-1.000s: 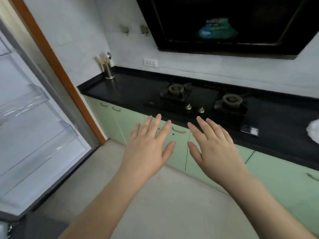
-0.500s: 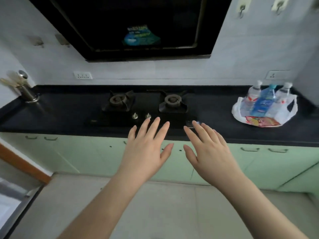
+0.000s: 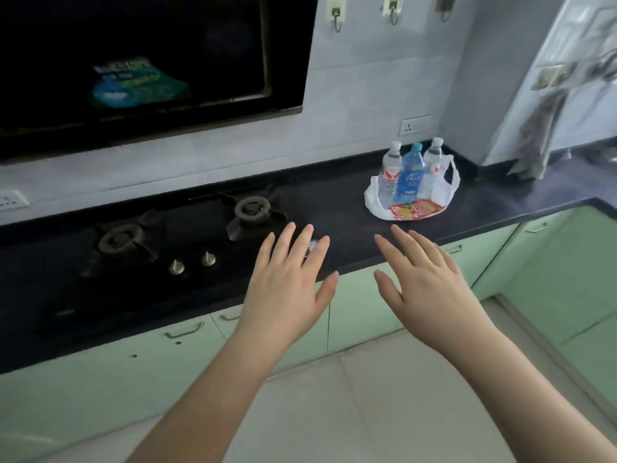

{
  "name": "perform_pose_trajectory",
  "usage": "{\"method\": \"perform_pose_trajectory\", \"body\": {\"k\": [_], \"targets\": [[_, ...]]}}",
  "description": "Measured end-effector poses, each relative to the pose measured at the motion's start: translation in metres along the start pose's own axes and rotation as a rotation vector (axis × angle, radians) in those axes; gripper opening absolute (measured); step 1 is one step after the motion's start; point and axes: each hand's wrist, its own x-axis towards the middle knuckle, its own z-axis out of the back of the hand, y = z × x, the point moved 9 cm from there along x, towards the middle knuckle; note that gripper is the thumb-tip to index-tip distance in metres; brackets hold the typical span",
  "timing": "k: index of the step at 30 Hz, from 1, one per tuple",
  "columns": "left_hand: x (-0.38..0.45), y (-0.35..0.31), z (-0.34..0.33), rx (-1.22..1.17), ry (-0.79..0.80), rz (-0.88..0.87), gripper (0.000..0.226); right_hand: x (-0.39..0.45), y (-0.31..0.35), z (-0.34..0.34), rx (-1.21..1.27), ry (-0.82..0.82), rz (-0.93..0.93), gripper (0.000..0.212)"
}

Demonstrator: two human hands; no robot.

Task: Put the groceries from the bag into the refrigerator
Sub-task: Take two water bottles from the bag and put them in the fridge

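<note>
Bag (image 3: 376, 202) with three bottles (image 3: 411, 175), one red packet (image 3: 414, 209); both hands' fingers (image 3: 287, 238) spread, empty.

Black counter (image 3: 334, 202): two-burner gas hob (image 3: 173, 248) at left; white plastic bag (image 3: 444, 190) with bottles, red packet at right.

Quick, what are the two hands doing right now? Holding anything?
Left hand: open, fingers straight and spread, holding nothing.
Right hand: open, fingers straight and spread, holding nothing.
</note>
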Motion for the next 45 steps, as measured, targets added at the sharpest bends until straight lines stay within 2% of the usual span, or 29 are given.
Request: {"method": "perform_pose_trajectory", "body": {"k": [11, 20, 26, 35, 45], "targets": [[0.093, -0.087, -0.036, -0.056, 0.014, -0.147, 0.058, 0.012, -0.116, 0.004, -0.049, -0.008, -0.197, 0.061], [0.178, -0.176, -0.070, -0.042, 0.038, -0.226, 0.056, 0.038, -0.234, 0.000, -0.055, -0.026, -0.246, 0.059], [0.210, -0.208, -0.096, -0.007, 0.060, -0.238, 0.052, 0.056, -0.282, -0.011, -0.002, -0.014, -0.253, 0.060], [0.257, -0.212, -0.132, 0.005, 0.118, -0.221, 0.052, 0.098, -0.303, -0.040, 0.009, 0.010, -0.223, 0.059], [0.329, -0.163, -0.170, -0.074, 0.117, -0.174, 0.059, 0.185, -0.307, -0.090, -0.044, 0.096, -0.165, 0.061]]}}
